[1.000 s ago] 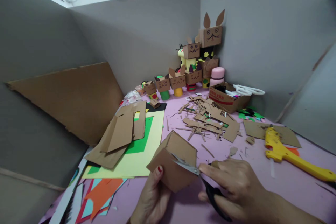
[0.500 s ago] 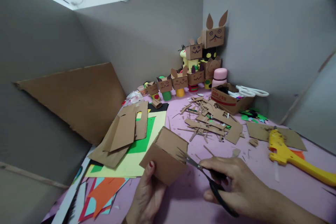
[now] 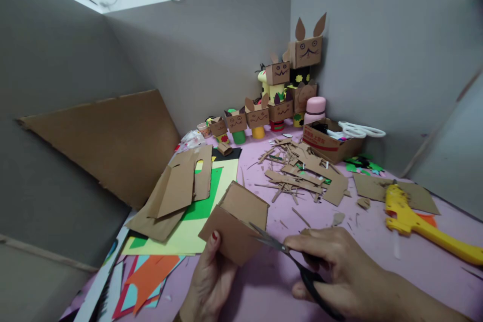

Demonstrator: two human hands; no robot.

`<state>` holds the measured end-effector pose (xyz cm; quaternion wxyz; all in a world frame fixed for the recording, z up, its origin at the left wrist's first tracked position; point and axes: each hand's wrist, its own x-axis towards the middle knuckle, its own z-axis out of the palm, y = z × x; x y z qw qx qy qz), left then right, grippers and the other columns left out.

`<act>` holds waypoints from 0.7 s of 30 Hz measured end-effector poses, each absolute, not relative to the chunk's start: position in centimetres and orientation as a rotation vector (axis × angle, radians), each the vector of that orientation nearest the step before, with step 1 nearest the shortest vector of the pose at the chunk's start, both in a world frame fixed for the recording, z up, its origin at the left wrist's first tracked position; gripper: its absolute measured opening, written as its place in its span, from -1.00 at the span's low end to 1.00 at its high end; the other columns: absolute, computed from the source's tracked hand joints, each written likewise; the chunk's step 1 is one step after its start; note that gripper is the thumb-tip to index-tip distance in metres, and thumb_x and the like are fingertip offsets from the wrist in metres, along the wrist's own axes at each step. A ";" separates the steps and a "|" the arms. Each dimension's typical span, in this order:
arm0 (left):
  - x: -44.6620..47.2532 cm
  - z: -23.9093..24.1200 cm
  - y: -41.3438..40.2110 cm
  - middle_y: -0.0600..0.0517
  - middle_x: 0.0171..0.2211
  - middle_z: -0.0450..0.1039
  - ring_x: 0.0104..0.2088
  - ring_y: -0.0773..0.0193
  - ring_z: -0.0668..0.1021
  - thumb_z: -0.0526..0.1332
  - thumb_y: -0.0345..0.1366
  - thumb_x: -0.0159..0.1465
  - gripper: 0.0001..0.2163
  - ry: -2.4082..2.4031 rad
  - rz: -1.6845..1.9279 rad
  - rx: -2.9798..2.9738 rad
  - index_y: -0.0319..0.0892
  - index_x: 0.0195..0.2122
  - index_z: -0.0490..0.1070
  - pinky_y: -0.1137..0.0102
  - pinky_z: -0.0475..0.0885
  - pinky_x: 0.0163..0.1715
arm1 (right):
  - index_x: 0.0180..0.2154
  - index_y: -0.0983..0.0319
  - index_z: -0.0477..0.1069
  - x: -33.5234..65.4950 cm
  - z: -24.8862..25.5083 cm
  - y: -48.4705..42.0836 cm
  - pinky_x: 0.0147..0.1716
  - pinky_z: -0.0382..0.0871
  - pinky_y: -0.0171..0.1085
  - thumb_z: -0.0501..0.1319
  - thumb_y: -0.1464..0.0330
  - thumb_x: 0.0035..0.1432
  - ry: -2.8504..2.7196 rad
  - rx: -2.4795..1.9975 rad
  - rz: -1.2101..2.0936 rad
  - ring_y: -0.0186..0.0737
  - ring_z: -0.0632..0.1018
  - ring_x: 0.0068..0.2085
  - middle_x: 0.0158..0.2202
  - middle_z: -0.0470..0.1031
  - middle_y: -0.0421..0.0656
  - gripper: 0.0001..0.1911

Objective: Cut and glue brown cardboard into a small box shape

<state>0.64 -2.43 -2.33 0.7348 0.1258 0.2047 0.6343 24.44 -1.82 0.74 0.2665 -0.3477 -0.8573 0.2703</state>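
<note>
Left hand [image 3: 216,279] is clamping box [image 3: 230,241]; right hand [image 3: 341,259] is gripping scissors [image 3: 286,250], fingers wrapped. Blades [image 3: 268,239] are pointing thumb-side; a slip is risking torn box, nicked thumb [image 3: 212,245].

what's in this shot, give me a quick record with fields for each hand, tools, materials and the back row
left hand: holds cardboard box
right hand: holds black-handled scissors, blades over the box in this view
tools: yellow glue gun, lying at right
materials: cardboard sheets on coloured paper at left; scraps beyond the hands
back row: cardboard-headed figures, pink bottle behind carton
surface: pink table
</note>
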 end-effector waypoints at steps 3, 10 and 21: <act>0.6 -2.3 -2.5 -0.04 -0.21 0.65 -0.22 0.22 0.66 0.38 -0.48 0.07 -0.77 0.444 1.391 0.282 -0.10 -0.25 0.60 0.39 0.51 -0.09 | -0.32 0.24 0.50 24.4 1.0 -1.9 -0.49 0.14 -0.33 0.30 0.20 0.00 -2.300 -0.945 0.801 -0.30 0.38 -0.49 -0.53 0.41 -0.23 -0.75; 0.3 -2.5 -2.5 -0.03 -0.19 0.64 -0.20 0.22 0.65 0.34 -0.49 0.12 -0.78 0.407 1.379 0.301 -0.09 -0.23 0.60 0.38 0.50 -0.08 | -0.31 0.25 0.50 24.5 1.0 -1.8 -0.51 0.13 -0.35 0.27 0.24 0.06 -2.284 -0.912 0.756 -0.32 0.35 -0.51 -0.54 0.39 -0.23 -0.79; 0.5 -2.5 -2.4 -0.03 -0.13 0.62 -0.15 0.24 0.64 0.26 -0.48 0.20 -0.78 0.308 1.341 0.340 -0.08 -0.18 0.59 0.40 0.46 -0.03 | -0.37 0.27 0.49 24.6 0.1 -1.5 -0.58 0.09 -0.35 0.22 0.21 0.16 -2.287 -0.769 0.509 -0.33 0.38 -0.57 -0.61 0.40 -0.22 -0.75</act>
